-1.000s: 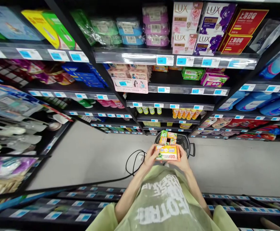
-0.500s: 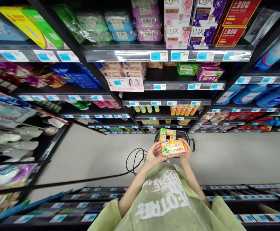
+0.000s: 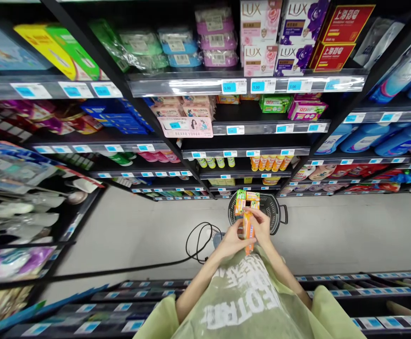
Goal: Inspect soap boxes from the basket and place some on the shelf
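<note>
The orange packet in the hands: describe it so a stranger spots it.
Before the shelves, a dark basket sits on the floor. At its near side in view, the left hand and right hand hold the orange packet; unlike the packs in the basket, it is gripped.

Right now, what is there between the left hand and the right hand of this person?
In the head view, an orange pack is between the left hand and the right hand, touched by both.
</note>
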`<state>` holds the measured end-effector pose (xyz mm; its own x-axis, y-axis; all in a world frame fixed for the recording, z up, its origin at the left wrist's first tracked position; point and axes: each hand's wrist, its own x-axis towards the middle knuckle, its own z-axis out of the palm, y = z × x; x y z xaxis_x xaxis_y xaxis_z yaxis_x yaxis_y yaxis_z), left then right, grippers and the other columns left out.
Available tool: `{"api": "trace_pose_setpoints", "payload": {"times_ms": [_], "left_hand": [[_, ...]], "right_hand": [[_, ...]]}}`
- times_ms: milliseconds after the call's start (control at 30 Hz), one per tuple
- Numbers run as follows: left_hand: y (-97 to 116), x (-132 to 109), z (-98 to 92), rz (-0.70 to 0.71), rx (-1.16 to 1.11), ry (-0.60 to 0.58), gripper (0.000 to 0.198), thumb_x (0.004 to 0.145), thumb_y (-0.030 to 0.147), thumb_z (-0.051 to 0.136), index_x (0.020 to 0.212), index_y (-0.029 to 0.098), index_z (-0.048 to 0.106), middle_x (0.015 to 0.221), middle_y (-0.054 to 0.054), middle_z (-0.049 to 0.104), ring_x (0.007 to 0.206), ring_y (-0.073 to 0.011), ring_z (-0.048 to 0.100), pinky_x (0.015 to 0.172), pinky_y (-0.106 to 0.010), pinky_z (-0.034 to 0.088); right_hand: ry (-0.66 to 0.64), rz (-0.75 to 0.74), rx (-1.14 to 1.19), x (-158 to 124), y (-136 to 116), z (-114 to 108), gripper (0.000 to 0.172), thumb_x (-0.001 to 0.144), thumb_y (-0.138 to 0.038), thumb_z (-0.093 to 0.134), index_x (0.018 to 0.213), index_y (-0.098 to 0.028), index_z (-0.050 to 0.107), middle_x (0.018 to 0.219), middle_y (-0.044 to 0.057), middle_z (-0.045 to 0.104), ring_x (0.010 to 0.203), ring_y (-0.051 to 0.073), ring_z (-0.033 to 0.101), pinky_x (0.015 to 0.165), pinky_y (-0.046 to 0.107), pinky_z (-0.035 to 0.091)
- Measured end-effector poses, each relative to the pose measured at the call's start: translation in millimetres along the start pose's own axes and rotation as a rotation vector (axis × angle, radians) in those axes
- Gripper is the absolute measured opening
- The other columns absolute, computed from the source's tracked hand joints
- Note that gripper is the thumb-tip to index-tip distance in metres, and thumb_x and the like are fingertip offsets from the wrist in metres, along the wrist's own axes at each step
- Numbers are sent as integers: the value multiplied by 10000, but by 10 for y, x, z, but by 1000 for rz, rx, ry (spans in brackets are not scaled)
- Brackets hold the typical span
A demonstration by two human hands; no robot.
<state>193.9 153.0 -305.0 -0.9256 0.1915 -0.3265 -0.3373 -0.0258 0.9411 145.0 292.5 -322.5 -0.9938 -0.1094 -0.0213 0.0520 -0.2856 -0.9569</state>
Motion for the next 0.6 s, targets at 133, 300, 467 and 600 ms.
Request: {"api": "trace_pose_setpoints", "payload": {"times_ms": [133, 300, 467, 600], "left_hand": [[-29, -5, 5, 10, -167, 103, 642, 692, 437, 935, 1203, 169, 654, 1258, -149, 717, 1087, -303, 720, 920, -400, 589], [-86, 82, -36, -15, -395, 367, 697, 714, 527, 910, 1259, 191, 635, 1183, -124, 723, 1109, -306, 712, 924, -384, 585], [-108, 139, 13, 21, -423, 393, 712, 699, 549, 925, 1248, 190, 650, 1206, -132, 726, 1155, -319, 702, 992, -426, 573], [-86, 141, 64, 94, -405, 340, 667, 847, 617, 788, 1371, 255, 588, 1352, -125, 686, 1255, -311, 663, 1014, -433, 577]], "right_hand": [[-114, -53, -119, -44, 9, 0, 458, 999, -562, 627, 1354, -283, 704, 1439, 101, 682, 1336, 301, 651, 1139, 478, 530], [-404, -259, -347, -124, 30, -90, 865, 805, -519, 872, 1565, -307, 516, 1637, 120, 482, 1497, 353, 488, 1220, 527, 455], [-259, -407, -432, -110, 121, -119, 490, 945, -241, 715, 1425, -331, 665, 1429, 82, 688, 1332, 279, 651, 1177, 511, 506], [-40, -169, -213, -107, 214, -161, 432, 872, -352, 819, 1283, -251, 734, 1264, 101, 772, 1129, 290, 753, 1010, 456, 623]]}}
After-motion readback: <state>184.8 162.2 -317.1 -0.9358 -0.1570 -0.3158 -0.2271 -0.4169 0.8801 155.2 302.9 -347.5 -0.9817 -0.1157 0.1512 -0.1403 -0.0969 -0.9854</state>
